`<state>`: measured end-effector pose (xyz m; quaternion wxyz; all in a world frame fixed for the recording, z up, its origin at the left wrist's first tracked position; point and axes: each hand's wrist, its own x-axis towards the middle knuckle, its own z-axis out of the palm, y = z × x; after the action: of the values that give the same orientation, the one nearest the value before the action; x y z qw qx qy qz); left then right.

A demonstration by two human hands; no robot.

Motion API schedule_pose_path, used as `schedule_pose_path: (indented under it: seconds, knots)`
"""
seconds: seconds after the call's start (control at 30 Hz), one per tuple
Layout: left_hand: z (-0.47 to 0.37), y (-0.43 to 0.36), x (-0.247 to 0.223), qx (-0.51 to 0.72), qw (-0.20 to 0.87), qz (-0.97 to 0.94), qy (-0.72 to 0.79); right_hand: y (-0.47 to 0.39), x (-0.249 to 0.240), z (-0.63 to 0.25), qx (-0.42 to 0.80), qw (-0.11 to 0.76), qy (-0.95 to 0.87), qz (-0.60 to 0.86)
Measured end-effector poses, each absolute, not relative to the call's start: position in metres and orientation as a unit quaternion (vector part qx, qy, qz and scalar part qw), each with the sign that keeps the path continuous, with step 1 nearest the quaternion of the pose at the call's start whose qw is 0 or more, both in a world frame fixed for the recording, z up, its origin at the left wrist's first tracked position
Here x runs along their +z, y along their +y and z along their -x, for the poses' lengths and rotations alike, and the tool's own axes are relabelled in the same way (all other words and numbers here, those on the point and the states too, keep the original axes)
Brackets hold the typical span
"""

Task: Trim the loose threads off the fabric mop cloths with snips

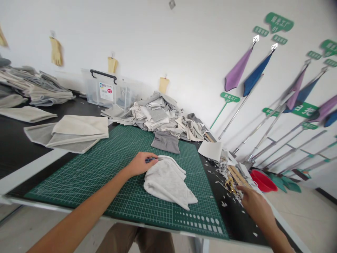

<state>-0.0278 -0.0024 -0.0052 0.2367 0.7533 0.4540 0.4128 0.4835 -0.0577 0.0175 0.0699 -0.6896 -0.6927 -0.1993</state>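
- Blue tool (150, 160), small, sits pinched between the thumb and fingers of the left hand (139, 164); from my station I cannot tell its exact kind
- Its metal tip points right, toward the rim of a pale grey cloth (168, 182), which I see just beside the left hand, to its right and lower in view
- The cloth's long axis slants from those fingers to a pointed corner at lower right; the left hand is plainly nearer, the right hand (256, 203) well apart
- This cloth looks soft, faintly mottled, folded in layers with a rounded upper rim, lying on the green cutting mat (126, 147)
- The right hand bends its fingers toward gold scissors (230, 185); whether they touch I cannot tell
- Around them, white scraps (223, 203) litter the black tabletop (237, 225)
- Farther out, a heap of cloths (158, 109) rises at the mat's far end, a clear bin (105, 92) left of it
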Motion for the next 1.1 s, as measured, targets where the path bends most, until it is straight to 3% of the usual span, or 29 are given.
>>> schedule_pose_path:
  seconds: [0.13, 0.3, 0.5, 0.7, 1.1]
  knots:
    - [0.028, -0.003, -0.006, 0.412, 0.241, -0.753, 0.453, -0.064, 0.016, -0.474, -0.205, 0.078, -0.644, 0.732]
    - [0.026, -0.004, -0.005, 0.414, 0.245, -0.754, 0.448, -0.061, 0.014, -0.453, -0.159, 0.220, -0.724, 0.634]
    - [0.025, -0.004, -0.005, 0.407, 0.233, -0.764, 0.443, -0.076, 0.023, -0.370, 0.027, 0.308, -0.783, 0.540]
    - [0.026, -0.003, -0.006, 0.404, 0.226, -0.767, 0.444, -0.088, 0.021, -0.289, 0.209, 0.266, -0.817, 0.467]
    - [0.026, -0.002, -0.006, 0.416, 0.229, -0.761, 0.442, -0.077, 0.004, -0.276, 0.206, 0.226, -0.816, 0.490]
